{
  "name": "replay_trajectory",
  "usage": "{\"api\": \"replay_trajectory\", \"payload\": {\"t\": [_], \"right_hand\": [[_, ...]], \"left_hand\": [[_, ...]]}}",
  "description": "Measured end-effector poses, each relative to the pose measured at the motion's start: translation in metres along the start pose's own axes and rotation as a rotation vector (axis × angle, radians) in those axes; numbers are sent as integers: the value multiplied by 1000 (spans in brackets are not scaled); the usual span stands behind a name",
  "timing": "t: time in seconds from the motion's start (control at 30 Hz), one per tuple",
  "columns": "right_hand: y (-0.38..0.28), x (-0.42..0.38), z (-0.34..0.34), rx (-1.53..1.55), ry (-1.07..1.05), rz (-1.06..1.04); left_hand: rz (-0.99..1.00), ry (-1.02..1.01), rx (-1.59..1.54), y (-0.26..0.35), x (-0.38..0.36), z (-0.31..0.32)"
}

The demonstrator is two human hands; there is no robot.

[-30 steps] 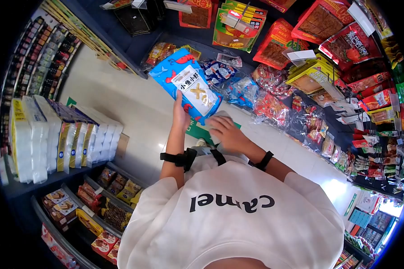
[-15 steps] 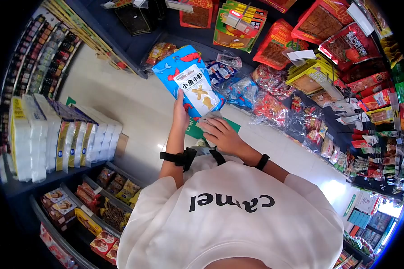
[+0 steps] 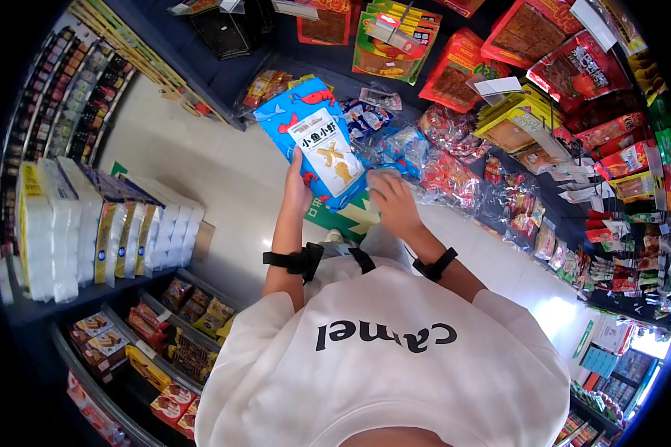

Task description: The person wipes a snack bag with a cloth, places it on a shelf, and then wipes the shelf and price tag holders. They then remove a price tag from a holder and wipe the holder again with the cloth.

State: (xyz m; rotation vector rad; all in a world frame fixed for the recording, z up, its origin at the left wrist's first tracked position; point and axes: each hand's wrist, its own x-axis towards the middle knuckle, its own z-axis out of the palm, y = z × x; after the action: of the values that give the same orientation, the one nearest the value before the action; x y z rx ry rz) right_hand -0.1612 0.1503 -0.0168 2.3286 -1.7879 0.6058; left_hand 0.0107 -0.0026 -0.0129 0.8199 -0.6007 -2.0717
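Note:
A blue snack bag [image 3: 309, 141] printed with red and blue sea creatures and a white label is held up in front of me. My left hand [image 3: 297, 190] grips its lower left edge, the thumb lying over the front. To the right of the bag's lower corner, my right hand [image 3: 397, 205] has its fingers curled around a crumpled, pale grey cloth-like piece [image 3: 384, 176], partly hidden by the fingers. Dark straps circle both wrists.
Packaged snacks [image 3: 455, 179] fill the low shelf ahead and to the right, with hanging packets [image 3: 522, 127] above. White wrapped packs [image 3: 89, 223] stand at left, over trays of boxed biscuits [image 3: 101, 343]. A green floor marking [image 3: 343, 217] lies below.
My right hand has moved right and slightly up, away from the bag's lower edge, taking the grey piece with it. The bag in my left hand has shifted only slightly.

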Motion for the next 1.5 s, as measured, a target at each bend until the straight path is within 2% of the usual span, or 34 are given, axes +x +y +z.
{"api": "replay_trajectory", "payload": {"t": [0.1,0.13,0.2,0.23,0.3,0.33,0.4,0.43,0.5,0.53,0.6,0.7,0.93,1.0,1.03,1.1,1.13,1.2,1.23,1.33,1.4,1.43,1.5], "right_hand": [[20,-5,9,40,0,397],[24,-6,10,41,4,401],[27,-3,4,195,168,569],[24,-1,-3,193,167,571],[9,5,-17,215,375,385],[1,6,-18,215,374,386],[-18,7,-18,235,324,94],[-27,8,-16,234,323,98],[-41,11,-10,270,173,-167],[-44,10,-8,271,176,-166],[-45,11,-3,266,9,-217],[-36,8,4,253,-25,-218],[-13,-6,7,252,17,-114],[-2,-10,9,223,4,47],[4,-11,10,223,3,46],[13,-15,9,325,27,254],[17,-16,8,324,27,254],[20,-12,3,329,104,420],[17,-10,-3,328,105,424],[-4,4,-23,292,207,365],[-26,12,-29,241,205,116],[-34,15,-27,240,205,121],[-46,18,-23,261,90,-81]], "left_hand": [[-59,-51,98,0,-1,-1],[-61,-21,81,1,-3,3],[-67,4,61,1,-3,7],[-67,-1,48,0,-3,7],[-69,-3,35,-1,-3,6],[-54,4,64,-3,-2,5],[-44,11,93,-7,-1,3],[-60,32,81,-11,-1,3],[-76,53,70,-16,1,1],[-88,68,76,-18,3,-1],[-98,80,87,-18,4,1],[-83,28,87,-13,0,6],[-57,81,29,-7,-2,8],[-62,88,17,-6,-1,5],[-78,48,49,-5,0,1],[-99,11,79,-8,-3,-3],[-108,21,109,-9,-2,-4],[-118,27,143,-12,0,-5],[-116,21,130,-13,2,-5],[-110,31,116,-15,1,-3],[-107,43,116,-18,0,-1],[-119,23,104,-19,0,0],[-132,1,92,-19,-2,5]]}}
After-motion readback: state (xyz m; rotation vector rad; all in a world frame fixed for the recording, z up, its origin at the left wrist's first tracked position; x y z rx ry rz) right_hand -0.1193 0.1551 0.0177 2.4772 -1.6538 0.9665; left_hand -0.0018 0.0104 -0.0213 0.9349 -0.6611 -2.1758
